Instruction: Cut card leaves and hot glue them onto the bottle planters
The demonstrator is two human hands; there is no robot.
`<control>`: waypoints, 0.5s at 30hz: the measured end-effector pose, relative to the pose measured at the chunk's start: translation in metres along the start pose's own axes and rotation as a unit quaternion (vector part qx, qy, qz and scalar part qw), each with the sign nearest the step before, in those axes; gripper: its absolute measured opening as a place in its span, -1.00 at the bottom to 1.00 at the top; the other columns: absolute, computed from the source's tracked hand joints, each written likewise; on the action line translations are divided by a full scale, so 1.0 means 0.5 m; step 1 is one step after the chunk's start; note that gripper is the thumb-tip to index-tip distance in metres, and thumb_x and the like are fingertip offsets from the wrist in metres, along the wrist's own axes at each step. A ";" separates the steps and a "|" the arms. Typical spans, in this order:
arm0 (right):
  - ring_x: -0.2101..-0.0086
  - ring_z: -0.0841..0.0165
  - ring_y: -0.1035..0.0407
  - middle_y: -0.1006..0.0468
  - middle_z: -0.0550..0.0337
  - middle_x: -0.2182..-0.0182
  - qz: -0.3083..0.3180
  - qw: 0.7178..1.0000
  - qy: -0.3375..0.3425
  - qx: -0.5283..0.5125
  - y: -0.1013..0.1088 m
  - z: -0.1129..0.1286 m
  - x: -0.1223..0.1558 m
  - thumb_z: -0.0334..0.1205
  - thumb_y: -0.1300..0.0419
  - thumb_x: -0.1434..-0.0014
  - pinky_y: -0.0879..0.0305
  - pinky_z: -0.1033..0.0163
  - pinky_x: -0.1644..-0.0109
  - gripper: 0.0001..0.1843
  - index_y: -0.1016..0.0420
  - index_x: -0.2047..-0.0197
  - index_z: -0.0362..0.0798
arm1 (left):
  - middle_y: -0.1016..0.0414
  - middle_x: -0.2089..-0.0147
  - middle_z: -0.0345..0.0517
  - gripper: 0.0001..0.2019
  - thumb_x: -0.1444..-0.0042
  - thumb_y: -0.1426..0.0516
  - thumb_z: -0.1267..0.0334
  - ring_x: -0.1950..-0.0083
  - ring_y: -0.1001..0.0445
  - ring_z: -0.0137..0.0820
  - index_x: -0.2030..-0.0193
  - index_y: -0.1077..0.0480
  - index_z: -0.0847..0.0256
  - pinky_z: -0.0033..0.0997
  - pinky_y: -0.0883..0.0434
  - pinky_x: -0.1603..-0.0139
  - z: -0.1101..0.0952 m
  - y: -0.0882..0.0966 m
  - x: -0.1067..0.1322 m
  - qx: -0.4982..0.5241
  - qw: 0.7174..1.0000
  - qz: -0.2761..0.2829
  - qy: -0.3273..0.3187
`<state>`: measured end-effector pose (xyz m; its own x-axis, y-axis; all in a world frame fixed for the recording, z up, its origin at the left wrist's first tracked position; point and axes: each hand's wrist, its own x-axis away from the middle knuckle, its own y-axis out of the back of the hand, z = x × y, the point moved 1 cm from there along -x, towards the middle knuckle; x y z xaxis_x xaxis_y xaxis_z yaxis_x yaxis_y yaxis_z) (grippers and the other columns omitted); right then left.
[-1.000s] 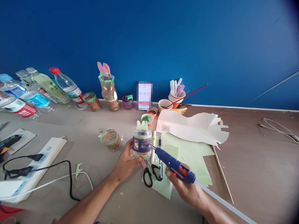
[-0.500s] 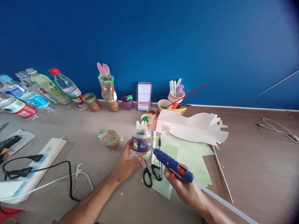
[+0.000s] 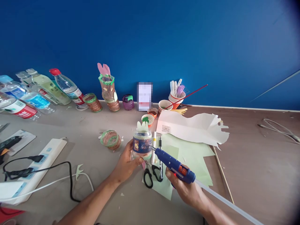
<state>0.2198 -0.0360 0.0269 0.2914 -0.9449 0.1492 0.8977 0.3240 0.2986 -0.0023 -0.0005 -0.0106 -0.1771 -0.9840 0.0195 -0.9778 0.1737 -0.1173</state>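
Note:
My left hand [image 3: 125, 163] is wrapped round a small cut bottle base [image 3: 142, 145] with a blue patterned band and pale green paper leaves on top, standing on the table. My right hand [image 3: 185, 189] grips a blue hot glue gun [image 3: 174, 165] with a long clear glue stick trailing from its back. The gun's nozzle touches the bottle's right side at the band. Black-handled scissors [image 3: 151, 175] lie just below the bottle, between my hands, on pale green paper [image 3: 187, 156].
A white power strip [image 3: 35, 167] with black and white cables lies at left. Plastic bottles [image 3: 35, 93] and decorated bottle pieces [image 3: 109, 90] line the blue wall. Paper cups with pens [image 3: 176, 95], cream paper [image 3: 194, 126], a wooden stick [image 3: 223, 176] and a taped ring [image 3: 110, 139] are nearby.
The glue gun shifted slightly along the bottle's right side; its nozzle stays at the band. My left hand keeps hold of the bottle.

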 end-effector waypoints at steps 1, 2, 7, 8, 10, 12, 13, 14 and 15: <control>0.58 0.46 0.00 -0.08 0.36 0.63 -0.002 1.000 -0.001 0.001 0.000 0.000 -0.001 0.04 -0.03 -0.21 -0.04 0.30 0.52 -0.61 -0.05 0.54 0.03 | -0.26 -0.34 0.08 -0.30 -0.04 -0.29 0.02 -0.38 -0.16 0.01 -0.30 -0.19 0.09 0.01 -0.15 -0.35 0.000 0.000 0.000 0.001 1.000 0.003 0.001; 0.58 0.46 0.00 -0.08 0.36 0.63 -0.002 1.000 -0.001 -0.001 0.000 -0.001 -0.001 0.03 -0.03 -0.22 -0.04 0.30 0.52 -0.61 -0.05 0.54 0.03 | -0.26 -0.34 0.07 -0.30 -0.05 -0.29 0.03 -0.38 -0.16 0.01 -0.30 -0.19 0.08 0.01 -0.14 -0.35 0.000 0.000 0.000 0.000 1.000 0.004 0.000; 0.58 0.46 0.03 -0.06 0.37 0.62 0.008 1.000 -0.005 -0.017 -0.002 -0.008 0.001 0.07 -0.04 -0.21 -0.02 0.31 0.53 -0.60 -0.07 0.52 0.03 | -0.28 -0.33 0.03 -0.33 -0.05 -0.29 0.07 -0.39 -0.15 -0.02 -0.30 -0.20 0.07 -0.05 -0.13 -0.36 0.006 0.002 -0.002 -0.007 1.000 -0.014 -0.008; 0.57 0.46 0.02 -0.06 0.37 0.62 0.007 1.000 -0.010 -0.017 -0.001 -0.009 0.002 0.08 -0.04 -0.21 -0.02 0.30 0.53 -0.60 -0.07 0.52 0.03 | -0.28 -0.33 0.03 -0.32 -0.04 -0.30 0.07 -0.39 -0.15 -0.02 -0.29 -0.21 0.07 -0.06 -0.14 -0.36 0.007 0.003 -0.002 -0.004 1.000 -0.016 -0.008; 0.56 0.45 0.02 -0.06 0.36 0.60 -0.004 1.000 -0.021 -0.017 0.002 -0.011 0.004 0.10 -0.04 -0.21 -0.04 0.30 0.51 -0.59 -0.09 0.51 0.02 | -0.29 -0.33 0.04 -0.31 -0.03 -0.31 0.06 -0.39 -0.15 -0.01 -0.29 -0.22 0.08 -0.06 -0.15 -0.35 0.007 0.003 -0.002 0.000 1.000 -0.011 -0.006; 0.54 0.44 0.03 -0.05 0.36 0.59 -0.012 0.999 -0.031 -0.021 0.004 -0.013 0.004 0.11 -0.04 -0.21 -0.05 0.30 0.49 -0.59 -0.10 0.50 0.02 | -0.27 -0.34 0.05 -0.32 -0.04 -0.30 0.06 -0.40 -0.12 -0.01 -0.29 -0.22 0.08 -0.05 -0.15 -0.35 0.005 0.002 -0.002 0.000 1.000 -0.006 -0.004; 0.54 0.44 0.04 -0.05 0.36 0.58 -0.012 0.999 -0.034 -0.023 0.004 -0.014 0.004 0.11 -0.04 -0.21 -0.05 0.30 0.49 -0.59 -0.10 0.50 0.02 | -0.26 -0.34 0.05 -0.32 -0.04 -0.29 0.06 -0.41 -0.10 -0.01 -0.30 -0.21 0.08 -0.05 -0.14 -0.35 0.004 0.001 -0.002 -0.002 1.000 -0.004 -0.002; 0.53 0.44 0.04 -0.05 0.36 0.58 -0.010 0.999 -0.035 -0.025 0.004 -0.014 0.003 0.11 -0.04 -0.22 -0.05 0.30 0.49 -0.59 -0.10 0.49 0.02 | -0.26 -0.35 0.04 -0.31 -0.05 -0.29 0.06 -0.42 -0.09 -0.01 -0.30 -0.20 0.07 -0.04 -0.14 -0.35 0.003 0.001 -0.002 -0.004 1.000 -0.004 -0.001; 0.53 0.44 0.04 -0.05 0.36 0.58 -0.006 0.999 -0.033 -0.027 0.003 -0.015 0.003 0.11 -0.05 -0.22 -0.05 0.29 0.49 -0.59 -0.10 0.49 0.02 | -0.25 -0.35 0.04 -0.31 -0.05 -0.29 0.05 -0.42 -0.08 -0.01 -0.30 -0.20 0.07 -0.04 -0.13 -0.36 0.002 0.001 -0.002 -0.005 1.000 -0.004 -0.001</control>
<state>0.2239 -0.0372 0.0206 0.2604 -0.9427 0.2085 0.9175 0.3089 0.2504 -0.0023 0.0003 -0.0114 -0.1686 -0.9855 0.0184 -0.9804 0.1658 -0.1067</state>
